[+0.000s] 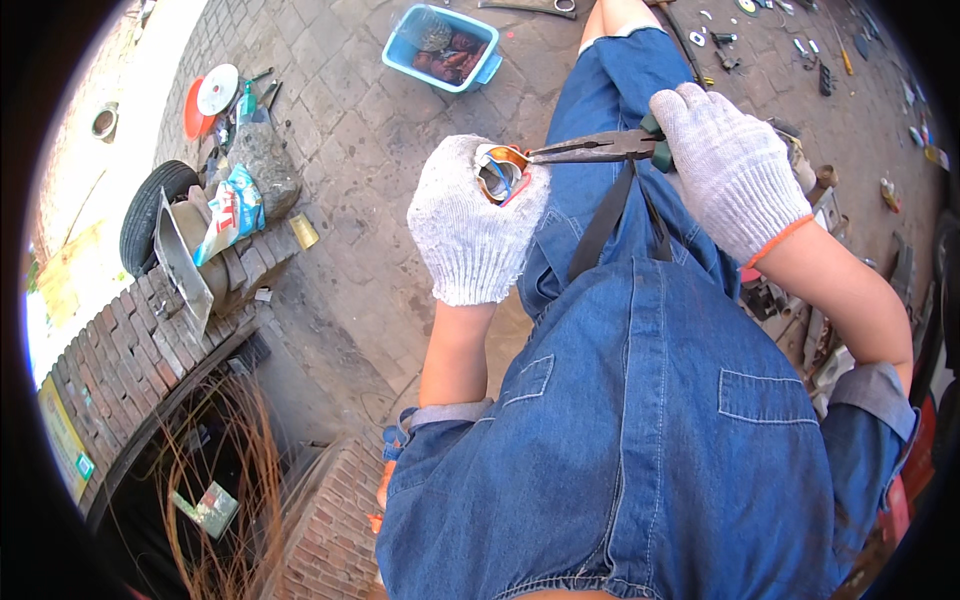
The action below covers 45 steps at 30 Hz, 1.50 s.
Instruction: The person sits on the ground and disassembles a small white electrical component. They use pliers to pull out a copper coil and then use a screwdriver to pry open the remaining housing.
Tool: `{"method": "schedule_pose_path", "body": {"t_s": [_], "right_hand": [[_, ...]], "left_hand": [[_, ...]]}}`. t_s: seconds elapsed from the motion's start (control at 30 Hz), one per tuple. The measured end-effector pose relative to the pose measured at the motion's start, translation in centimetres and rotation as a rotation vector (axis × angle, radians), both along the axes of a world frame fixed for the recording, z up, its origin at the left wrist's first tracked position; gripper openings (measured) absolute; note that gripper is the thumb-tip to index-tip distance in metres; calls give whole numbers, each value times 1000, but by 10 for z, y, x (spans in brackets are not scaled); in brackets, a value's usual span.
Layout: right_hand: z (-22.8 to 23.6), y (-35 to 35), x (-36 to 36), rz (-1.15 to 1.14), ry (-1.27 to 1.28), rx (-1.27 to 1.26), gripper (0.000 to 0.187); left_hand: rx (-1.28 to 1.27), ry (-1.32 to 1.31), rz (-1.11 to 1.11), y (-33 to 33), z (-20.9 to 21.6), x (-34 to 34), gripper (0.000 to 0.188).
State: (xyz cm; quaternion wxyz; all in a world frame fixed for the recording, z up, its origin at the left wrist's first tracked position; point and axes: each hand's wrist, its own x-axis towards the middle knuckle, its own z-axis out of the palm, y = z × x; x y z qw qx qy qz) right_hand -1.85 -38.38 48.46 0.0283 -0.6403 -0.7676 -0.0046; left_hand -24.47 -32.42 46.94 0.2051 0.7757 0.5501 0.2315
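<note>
My left hand (455, 230), in a white knit glove, is closed around a small ring-shaped motor stator (497, 190). Its round opening faces up, showing copper-coloured windings and a few blue and red wires. My right hand (728, 165), gloved in white with an orange cuff, grips the green handles of long-nose pliers (600, 147). The plier tips point left and meet the upper right rim of the stator; whether they pinch a wire is too small to tell. Both hands are raised above my lap, over blue denim clothing (600, 210) with a dark strap hanging below the pliers.
A light blue basin (397, 58) with dark reddish-brown pieces stands on the paved ground ahead. At left are a black tyre (145, 225), a blue-and-white bag (238, 205), a large stone (268, 165) and a white disc (218, 88). Loose tools and metal parts litter the right side.
</note>
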Motion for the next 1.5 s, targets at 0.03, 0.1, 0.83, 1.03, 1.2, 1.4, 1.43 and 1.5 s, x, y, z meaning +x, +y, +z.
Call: {"method": "schedule_pose_path", "body": {"t_s": [0.03,0.1,0.83,1.03,1.2,1.4,1.43,1.5], "right_hand": [[0,0,-1,1,-15,12,27],[8,2,-5,-65,-17,-164,39],[7,11,-15,-168,-58,-238,32],[2,16,-17,-188,-95,-227,23],[-13,24,-20,-225,-159,-159,19],[-28,28,-22,-218,-218,-79,18],[-35,27,-15,-149,-240,46,19],[-35,28,-6,6,-305,266,24]], "left_hand": [[-8,3,5,0,-1,0,34],[-15,15,19,1,-2,-1,34],[-6,-38,49,9,-10,2,32],[73,20,74,13,-14,6,30],[111,175,107,14,-22,17,31],[94,242,109,14,-30,18,34],[90,214,110,13,-28,19,33],[79,165,115,13,-24,19,32]]}}
